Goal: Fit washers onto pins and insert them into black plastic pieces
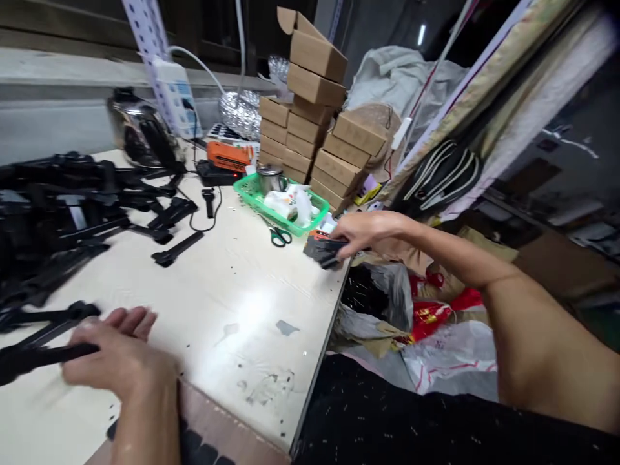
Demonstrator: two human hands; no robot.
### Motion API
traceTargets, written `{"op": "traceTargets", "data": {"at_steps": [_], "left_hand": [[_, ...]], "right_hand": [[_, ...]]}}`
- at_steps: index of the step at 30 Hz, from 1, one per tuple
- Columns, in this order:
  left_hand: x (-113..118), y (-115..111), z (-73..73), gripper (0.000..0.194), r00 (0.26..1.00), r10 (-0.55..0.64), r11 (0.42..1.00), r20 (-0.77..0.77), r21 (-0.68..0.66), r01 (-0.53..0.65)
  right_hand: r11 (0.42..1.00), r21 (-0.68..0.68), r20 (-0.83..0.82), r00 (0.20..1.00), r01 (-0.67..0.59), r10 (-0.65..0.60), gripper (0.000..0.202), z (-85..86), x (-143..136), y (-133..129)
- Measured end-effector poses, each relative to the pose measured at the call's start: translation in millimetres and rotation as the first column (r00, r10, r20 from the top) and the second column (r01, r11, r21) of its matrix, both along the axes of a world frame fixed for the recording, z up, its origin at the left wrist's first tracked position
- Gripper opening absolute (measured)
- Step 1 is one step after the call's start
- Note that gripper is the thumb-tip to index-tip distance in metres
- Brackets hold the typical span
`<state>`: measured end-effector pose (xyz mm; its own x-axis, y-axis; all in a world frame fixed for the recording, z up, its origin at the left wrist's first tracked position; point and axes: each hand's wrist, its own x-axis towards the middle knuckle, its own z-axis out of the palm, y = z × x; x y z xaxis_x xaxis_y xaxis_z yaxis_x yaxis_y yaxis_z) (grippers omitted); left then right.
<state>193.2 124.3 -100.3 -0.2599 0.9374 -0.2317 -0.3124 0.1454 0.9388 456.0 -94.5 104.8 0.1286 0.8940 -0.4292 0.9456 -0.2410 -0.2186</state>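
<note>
My left hand (119,355) is at the lower left with a long black plastic part (46,358) held at the thumb; its other fingers are partly curled, palm up. My right hand (361,234) grips an orange and black tool (320,248) at the table's right edge, beside the green tray (290,226). Green-handled scissors (281,237) lie left of that tool. A large pile of black plastic parts (62,213) covers the table's left side, and a single black part (177,248) lies apart from it.
Stacked cardboard boxes (307,119) stand behind the tray. An orange battery-like block (228,155) and a cable lie at the back. Bags with red and white plastic (450,349) sit below the right edge. A brown board (227,423) is at the front.
</note>
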Motion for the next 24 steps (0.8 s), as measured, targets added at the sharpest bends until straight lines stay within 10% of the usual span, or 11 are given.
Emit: {"op": "traceTargets", "data": {"at_steps": [5, 9, 14, 17, 24], "left_hand": [[-0.8, -20.5, 9.7, 0.027, 0.986, -0.168, 0.984, -0.022, 0.060, 0.169], [-2.3, -37.2, 22.8, 0.047, 0.770, -0.632, 0.775, 0.092, 0.106, 0.623], [-13.0, -40.2, 26.3, 0.054, 0.550, -0.804, 0.576, 0.228, 0.066, 0.815], [-19.4, -31.7, 21.7, 0.050, 0.627, -0.759, 0.642, 0.175, 0.047, 0.765], [-20.6, -20.5, 14.8, 0.044, 0.830, -0.545, 0.836, 0.118, -0.005, 0.549]], "right_hand": [[0.908, 0.387, 0.158, 0.959, 0.157, -0.233, 0.035, -2.7, -1.3, -54.7], [0.821, 0.543, -0.087, 0.984, 0.177, -0.155, 0.033, -58.6, -49.0, 19.7], [0.901, 0.340, -0.564, 0.825, 0.271, -0.035, 0.032, -133.0, -127.3, 130.1], [0.968, 0.233, -0.621, 0.781, 0.093, 0.074, 0.048, -150.1, -140.2, 170.7], [0.885, 0.461, 0.023, 0.998, -0.065, 0.061, 0.026, -155.0, -102.5, 230.3]]}}
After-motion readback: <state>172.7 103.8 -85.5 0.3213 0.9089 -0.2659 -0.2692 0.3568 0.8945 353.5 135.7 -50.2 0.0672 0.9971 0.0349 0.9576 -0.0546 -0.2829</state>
